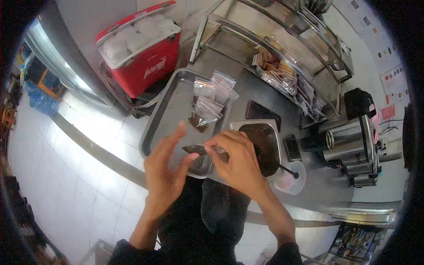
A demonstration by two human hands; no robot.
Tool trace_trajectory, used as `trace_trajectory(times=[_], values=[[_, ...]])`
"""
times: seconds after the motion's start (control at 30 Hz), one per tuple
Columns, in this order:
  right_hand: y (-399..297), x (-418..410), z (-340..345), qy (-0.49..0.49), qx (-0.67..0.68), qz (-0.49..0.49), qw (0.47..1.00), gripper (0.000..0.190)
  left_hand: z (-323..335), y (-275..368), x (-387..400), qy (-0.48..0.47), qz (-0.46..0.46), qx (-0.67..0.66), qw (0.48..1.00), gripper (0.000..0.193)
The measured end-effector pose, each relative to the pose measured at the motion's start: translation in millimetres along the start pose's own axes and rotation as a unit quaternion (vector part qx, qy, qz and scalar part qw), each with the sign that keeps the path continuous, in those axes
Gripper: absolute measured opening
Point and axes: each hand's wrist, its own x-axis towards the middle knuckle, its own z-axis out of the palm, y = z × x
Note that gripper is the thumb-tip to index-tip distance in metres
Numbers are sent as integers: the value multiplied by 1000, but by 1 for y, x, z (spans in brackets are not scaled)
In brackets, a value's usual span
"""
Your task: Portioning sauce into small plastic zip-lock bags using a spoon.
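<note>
Between thumb and fingers, my right hand (237, 155) pinches the top of a small clear plastic bag (193, 149) with dark brown contents. My left hand (165, 162) is just left of the bag, thumb and fingers spread, holding nothing; its thumb tip is close to the bag's lower edge, and whether they touch I cannot tell. Both hands are over the near end of a metal tray (165, 109). Several clear zip bags (212, 96) lie in a loose pile at the tray's far right side, some showing brown contents. Beside the tray, partly behind my right hand, sits a steel pan (265, 142) of dark brown material.
A clear plastic cup (293, 180) stands by the pan, near a black handle (288, 170). Two dark phone-like objects (263, 114) (292, 148) lie on the steel table. A metal rack (265, 63) holds bagged goods (281, 71). An open red cooler (145, 69) stands at the upper left.
</note>
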Motion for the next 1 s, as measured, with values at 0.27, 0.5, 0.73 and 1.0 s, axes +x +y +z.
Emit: trace_trajectory(times=[0.27, 0.5, 0.73, 1.0], values=[[17, 33, -8, 58, -188, -43, 979, 22, -12, -25, -18, 88, -375, -432, 816, 17], [-36, -44, -12, -154, 102, -118, 976, 26, 13, -10, -25, -12, -453, -618, 643, 21], [-23, -64, -29, -129, 266, 30, 955, 18, 32, 0, -35, -28, -523, -641, 561, 18], [-11, -91, -45, -6, 454, 143, 880, 22, 57, 1, -47, -9, -568, -579, 585, 18]])
